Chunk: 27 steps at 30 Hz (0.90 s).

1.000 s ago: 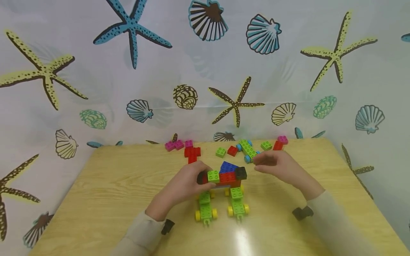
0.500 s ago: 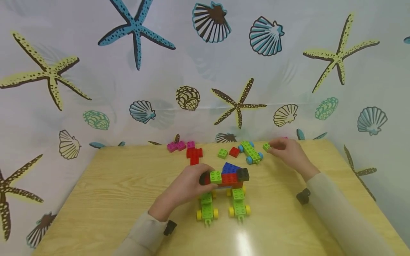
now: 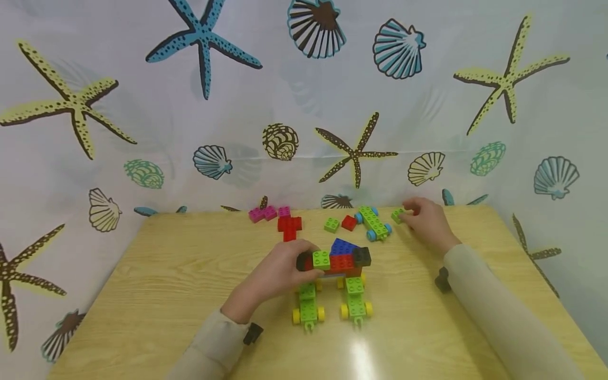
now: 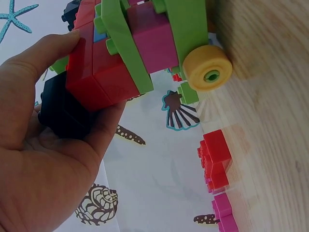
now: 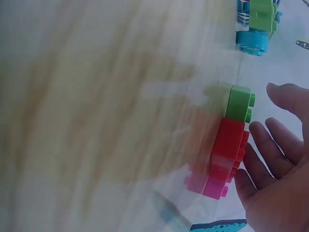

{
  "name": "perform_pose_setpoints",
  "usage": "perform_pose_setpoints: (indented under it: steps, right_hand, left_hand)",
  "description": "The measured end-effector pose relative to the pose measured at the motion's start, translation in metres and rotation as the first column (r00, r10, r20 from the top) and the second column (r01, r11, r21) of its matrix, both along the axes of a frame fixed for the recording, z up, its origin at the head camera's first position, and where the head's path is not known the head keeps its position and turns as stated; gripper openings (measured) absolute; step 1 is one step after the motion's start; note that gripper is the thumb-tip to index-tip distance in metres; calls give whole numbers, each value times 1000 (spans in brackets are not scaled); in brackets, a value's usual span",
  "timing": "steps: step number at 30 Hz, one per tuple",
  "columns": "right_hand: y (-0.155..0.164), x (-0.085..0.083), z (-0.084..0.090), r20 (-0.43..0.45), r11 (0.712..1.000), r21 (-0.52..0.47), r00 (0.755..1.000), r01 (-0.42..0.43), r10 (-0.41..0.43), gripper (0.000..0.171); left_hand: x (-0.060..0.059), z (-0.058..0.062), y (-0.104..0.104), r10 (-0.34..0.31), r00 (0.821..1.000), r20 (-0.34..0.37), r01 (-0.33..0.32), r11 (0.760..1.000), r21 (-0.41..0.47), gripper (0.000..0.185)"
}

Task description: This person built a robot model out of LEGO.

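Note:
A brick model (image 3: 338, 260) of red, blue, green and black bricks stands mid-table on two green bases with yellow wheels (image 3: 307, 310). My left hand (image 3: 300, 259) grips its left end; in the left wrist view the thumb and fingers (image 4: 58, 50) wrap the black and red bricks (image 4: 96, 82) beside a yellow wheel (image 4: 207, 73). My right hand (image 3: 412, 213) is at the table's back right, fingers relaxed and holding nothing. It sits beside a small green brick (image 3: 397, 215). The right wrist view shows that green brick (image 5: 240, 102), a red brick (image 5: 229, 144) and a pink brick (image 5: 212, 186) in a row by the fingertips (image 5: 270, 130).
Loose pieces lie along the back edge: pink bricks (image 3: 263, 214), red bricks (image 3: 288, 226), a green brick (image 3: 331, 225), a red brick (image 3: 349, 222) and a green chassis with blue wheels (image 3: 375, 223). The wooden table (image 3: 166, 274) backs onto a seashell-print curtain.
My right hand has moved from beside the model away to the back right, ending next to the green, red and pink bricks. The left hand has stayed on the model.

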State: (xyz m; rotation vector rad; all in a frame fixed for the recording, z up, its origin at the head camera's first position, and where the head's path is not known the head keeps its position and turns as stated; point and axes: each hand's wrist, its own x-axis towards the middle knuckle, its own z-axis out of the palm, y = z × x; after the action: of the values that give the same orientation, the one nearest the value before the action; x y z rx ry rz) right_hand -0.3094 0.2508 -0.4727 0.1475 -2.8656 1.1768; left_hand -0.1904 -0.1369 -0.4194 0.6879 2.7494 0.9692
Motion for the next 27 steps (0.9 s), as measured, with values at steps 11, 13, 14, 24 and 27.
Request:
perform_pose_setpoints:
  steps: [11,13,14,24,27]
  right_hand:
    - [-5,-8,1,54,997,68,998,-21,18,52]
    - [-5,-9,2,62,996,81,998,-24,19,53]
    - [-5,-10,2,63,996,88,998,-26,20,53]
    - [-11,-12,4,61,983,184,998,-15,4,52]
    - [-12,-13,3,54,981,194,999,-11,1,52]
  left_hand:
    - [0,2,-2,-15,1000,-7,15,1000,7,39]
    - [1,2,-2,-17,1000,-8,17,1000,9,39]
    - [0,3,-2,-17,1000,-9,17,1000,9,39]
    - [-1,1,-2,-1,1000,15,1,1000,7,41]
    - [-1,0,-2,-2,1000,14,2,1000,9,41]
